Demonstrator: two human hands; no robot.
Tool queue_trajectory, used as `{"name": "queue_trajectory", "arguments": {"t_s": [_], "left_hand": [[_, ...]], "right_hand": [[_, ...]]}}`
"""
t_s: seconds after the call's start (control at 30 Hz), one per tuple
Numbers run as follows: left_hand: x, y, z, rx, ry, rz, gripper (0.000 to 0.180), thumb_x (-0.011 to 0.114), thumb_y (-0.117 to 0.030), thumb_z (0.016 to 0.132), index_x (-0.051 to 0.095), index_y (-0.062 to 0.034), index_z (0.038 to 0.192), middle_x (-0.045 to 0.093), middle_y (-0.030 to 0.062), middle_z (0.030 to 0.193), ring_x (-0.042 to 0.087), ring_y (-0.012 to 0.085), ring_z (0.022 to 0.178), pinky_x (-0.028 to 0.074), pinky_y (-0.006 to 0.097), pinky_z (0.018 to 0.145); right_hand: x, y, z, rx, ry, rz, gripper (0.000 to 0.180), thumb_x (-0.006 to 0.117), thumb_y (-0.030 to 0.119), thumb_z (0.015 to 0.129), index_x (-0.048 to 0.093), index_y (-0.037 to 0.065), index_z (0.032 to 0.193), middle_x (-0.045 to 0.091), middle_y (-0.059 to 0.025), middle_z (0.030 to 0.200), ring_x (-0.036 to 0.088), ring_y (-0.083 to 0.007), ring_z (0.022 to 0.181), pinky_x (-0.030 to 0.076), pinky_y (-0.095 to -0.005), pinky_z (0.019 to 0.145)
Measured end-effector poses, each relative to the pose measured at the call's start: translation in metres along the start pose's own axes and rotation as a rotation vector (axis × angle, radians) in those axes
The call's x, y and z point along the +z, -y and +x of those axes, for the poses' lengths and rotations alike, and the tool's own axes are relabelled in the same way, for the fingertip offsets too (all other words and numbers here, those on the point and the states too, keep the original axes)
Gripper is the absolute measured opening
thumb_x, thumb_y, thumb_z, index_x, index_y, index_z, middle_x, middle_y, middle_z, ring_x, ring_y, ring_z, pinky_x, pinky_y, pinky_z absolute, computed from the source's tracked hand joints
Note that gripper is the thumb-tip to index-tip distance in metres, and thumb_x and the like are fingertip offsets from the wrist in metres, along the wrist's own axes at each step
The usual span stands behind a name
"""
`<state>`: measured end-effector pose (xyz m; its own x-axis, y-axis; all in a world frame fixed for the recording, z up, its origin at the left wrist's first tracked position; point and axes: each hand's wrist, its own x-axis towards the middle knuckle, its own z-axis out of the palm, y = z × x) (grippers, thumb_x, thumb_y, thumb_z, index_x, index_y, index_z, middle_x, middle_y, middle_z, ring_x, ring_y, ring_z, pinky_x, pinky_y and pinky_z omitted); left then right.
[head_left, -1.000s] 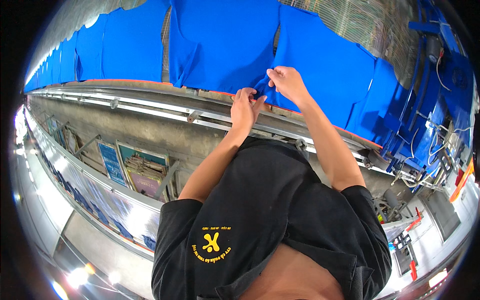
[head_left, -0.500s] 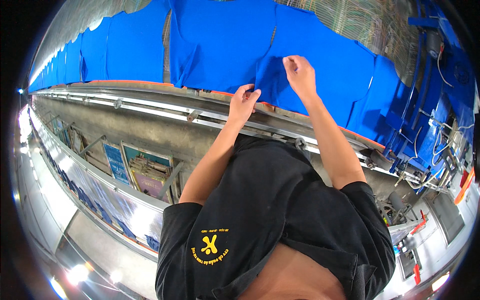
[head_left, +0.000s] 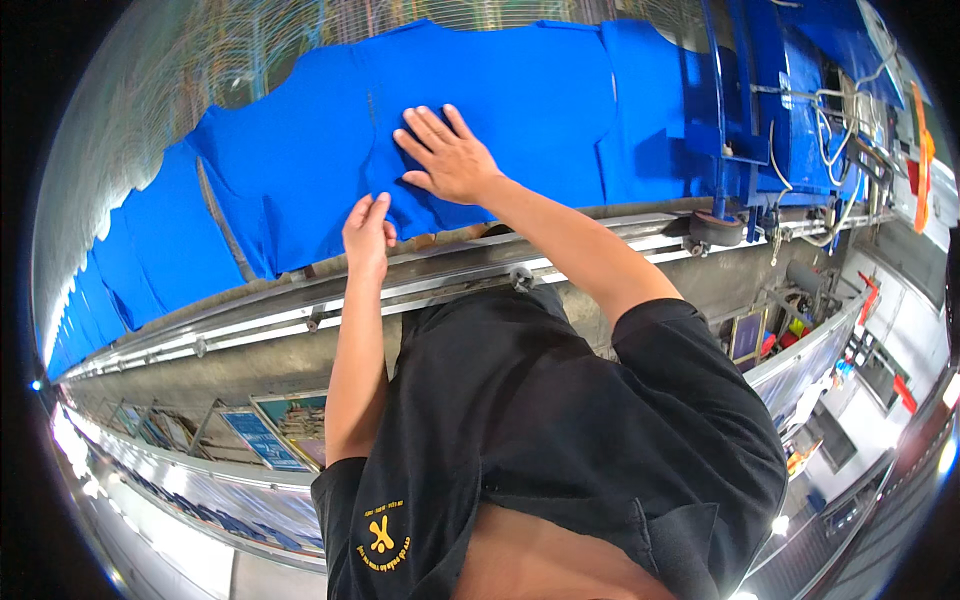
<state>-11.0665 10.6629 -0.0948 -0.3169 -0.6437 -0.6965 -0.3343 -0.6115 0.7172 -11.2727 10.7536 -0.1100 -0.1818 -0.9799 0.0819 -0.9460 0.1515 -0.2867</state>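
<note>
A blue fabric piece (head_left: pixel 500 110) lies over the long table, its front edge towards me. My right hand (head_left: pixel 448 158) presses on it, palm down and fingers spread. Just left of that, at the front edge, is my left hand (head_left: pixel 370 235), its thumb and fingers drawn together. Whether cloth is caught between them is hidden. A small fold (head_left: pixel 408 205) shows in the cloth between my two hands. Another blue piece (head_left: pixel 165 205) lies to the left, with a narrow slit-like gap between it and the nearer cloth.
A metal rail (head_left: pixel 420 283) with small rollers (head_left: pixel 520 280) runs along the table's near side. Blue machinery (head_left: pixel 745 130) with cables and a dark wheel (head_left: pixel 716 228) stands at the right. Framed panels (head_left: pixel 265 438) lean below the table. The table's far surface (head_left: pixel 330 40) is stained with coloured streaks.
My right hand has gone from raised, with fingers bunched, to flat on the fabric. My left hand stays near the front edge with its fingers closed. The view has turned.
</note>
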Motion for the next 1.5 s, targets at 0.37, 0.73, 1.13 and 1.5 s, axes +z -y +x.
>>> {"name": "queue_trajectory", "arguments": {"t_s": [0.37,0.73,1.13,1.5], "left_hand": [[-0.026,0.005,-0.037,-0.191,0.007,0.271,0.048,0.072,-0.040,0.103,0.068,0.0013,0.127,0.070,0.0035,0.096,0.065,0.0119,0.065,0.050,0.025,0.054],[-0.026,0.030,-0.025,0.089,-0.107,0.361,0.034,0.076,-0.035,0.100,0.075,-0.0018,0.108,0.059,-0.0033,0.074,0.054,0.0059,0.061,0.042,0.024,0.050],[-0.014,-0.016,0.001,0.157,0.060,0.198,0.044,0.079,-0.021,0.096,0.068,-0.0029,0.135,0.071,0.0012,0.098,0.056,0.0069,0.068,0.045,0.024,0.056],[-0.245,-0.037,-0.006,0.649,-0.523,0.944,0.038,0.084,-0.035,0.089,0.071,-0.0011,0.101,0.070,0.0130,0.098,0.068,0.0297,0.087,0.055,0.042,0.081]], "right_hand": [[0.013,0.045,-0.024,-0.228,0.082,0.065,0.075,0.034,0.064,0.108,0.038,0.015,0.165,0.029,-0.0125,0.174,0.023,-0.0283,0.162,0.014,-0.0558,0.132],[0.012,0.041,-0.094,-0.299,0.090,0.279,0.070,0.052,0.055,0.105,0.045,0.011,0.159,0.034,-0.0151,0.171,0.028,-0.0299,0.160,0.018,-0.0515,0.132],[0.012,0.057,-0.022,0.093,-0.016,-0.005,0.073,0.049,0.057,0.106,0.042,0.012,0.163,0.030,-0.0199,0.172,0.023,-0.0354,0.161,0.012,-0.0654,0.128],[0.030,0.159,0.018,0.073,-0.105,0.217,0.061,0.061,0.036,0.106,0.045,0.006,0.157,0.042,-0.0220,0.164,0.037,-0.0388,0.154,0.023,-0.0579,0.128]]}}
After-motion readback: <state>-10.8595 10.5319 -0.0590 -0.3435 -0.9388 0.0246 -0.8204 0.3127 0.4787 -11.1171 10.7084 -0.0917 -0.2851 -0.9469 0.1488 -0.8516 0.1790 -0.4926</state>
